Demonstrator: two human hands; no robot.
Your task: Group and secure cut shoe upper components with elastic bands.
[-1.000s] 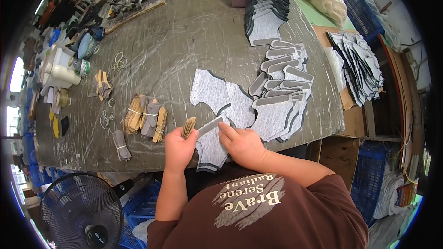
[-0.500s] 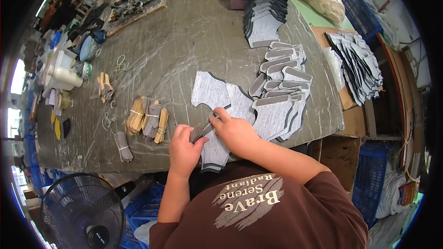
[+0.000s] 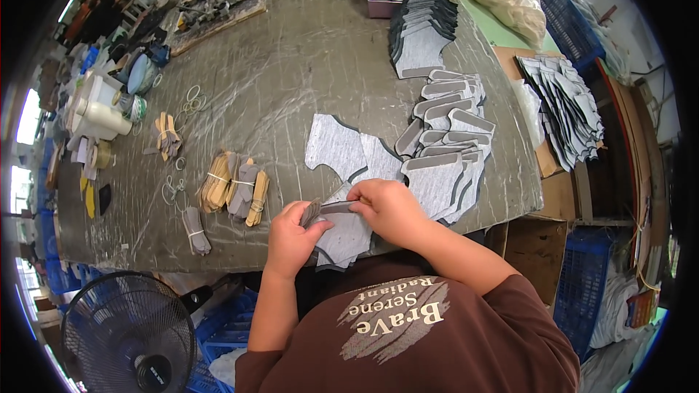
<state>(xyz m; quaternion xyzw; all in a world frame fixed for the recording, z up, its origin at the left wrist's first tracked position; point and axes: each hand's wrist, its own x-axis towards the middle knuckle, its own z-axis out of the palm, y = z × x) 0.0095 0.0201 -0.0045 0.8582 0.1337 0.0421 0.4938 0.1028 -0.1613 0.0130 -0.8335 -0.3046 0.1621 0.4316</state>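
Note:
At the table's near edge, my left hand [image 3: 290, 239] is closed round a small bunch of grey strips [image 3: 312, 212], its thumb resting on a light grey cut fabric piece [image 3: 348, 236]. A darker grey strip [image 3: 337, 208] lies along that piece's upper edge. My right hand [image 3: 389, 211] pinches the strip's right end together with the edge of the piece; its fingertips partly cover both. Just beyond lie more overlapping cut pieces [image 3: 331, 145] with dark undersides. Right of them is a fanned heap of pieces with strips along their edges [image 3: 444, 175].
Banded bundles of tan and grey strips [image 3: 233, 188] and loose rubber bands [image 3: 193, 100] lie on the left of the table [image 3: 284, 65]. A dark-edged stack [image 3: 426, 36] sits at the far right. A black fan [image 3: 131, 335] stands at lower left; blue crates [image 3: 582, 276] are at right.
My right hand has drawn nearer and slightly right, now pinching a strip at the fabric edge. The strip has come to lie along the piece's top, and the piece has shifted right.

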